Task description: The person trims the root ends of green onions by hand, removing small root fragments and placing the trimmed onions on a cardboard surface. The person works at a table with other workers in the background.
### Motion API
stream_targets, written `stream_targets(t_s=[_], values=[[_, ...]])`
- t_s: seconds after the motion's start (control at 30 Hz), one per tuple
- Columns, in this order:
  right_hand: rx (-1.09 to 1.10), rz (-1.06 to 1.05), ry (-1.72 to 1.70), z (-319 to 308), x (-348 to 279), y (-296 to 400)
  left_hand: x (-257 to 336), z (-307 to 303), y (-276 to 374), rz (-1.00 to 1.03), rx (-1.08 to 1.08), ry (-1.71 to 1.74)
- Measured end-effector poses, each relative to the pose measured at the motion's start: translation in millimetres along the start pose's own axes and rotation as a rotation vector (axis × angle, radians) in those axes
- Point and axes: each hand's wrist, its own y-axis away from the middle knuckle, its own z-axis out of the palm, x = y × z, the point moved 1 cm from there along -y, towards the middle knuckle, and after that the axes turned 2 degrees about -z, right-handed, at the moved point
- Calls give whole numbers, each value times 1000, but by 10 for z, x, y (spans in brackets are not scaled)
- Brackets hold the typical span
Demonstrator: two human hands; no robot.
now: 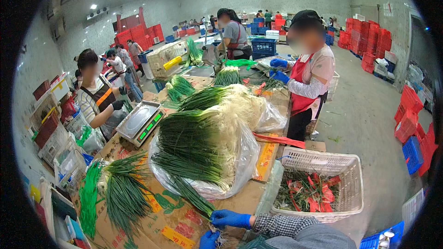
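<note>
My right hand [231, 218], in a blue glove, grips a bunch of green onions [193, 197] near its pale lower end. The leaves point up and left towards the big pile. Below it, at the bottom edge, my left hand [208, 240], also gloved in blue, is closed at the white root end of the same bunch; its wrist is out of view. Just beyond, a large pile of green onions [193, 141] rests on a clear plastic sheet [247, 159], leaves left and roots right. Another bunch of green onions [126, 193] lies on the cardboard-covered table [152, 228] at left.
Green netting [88, 197] lies along the left edge. A digital scale [140, 121] stands beyond it. At right, a white plastic crate [349, 186] holds leaf scraps and red strips. Co-workers stand across at left [97, 93], at right [308, 69] and at the far end [233, 34].
</note>
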Motion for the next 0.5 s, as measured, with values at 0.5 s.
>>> stream_targets(t_s=[0.5], values=[[908, -286, 104, -763, -1137, 1162, -474, -291, -175, -198, -305, 678]])
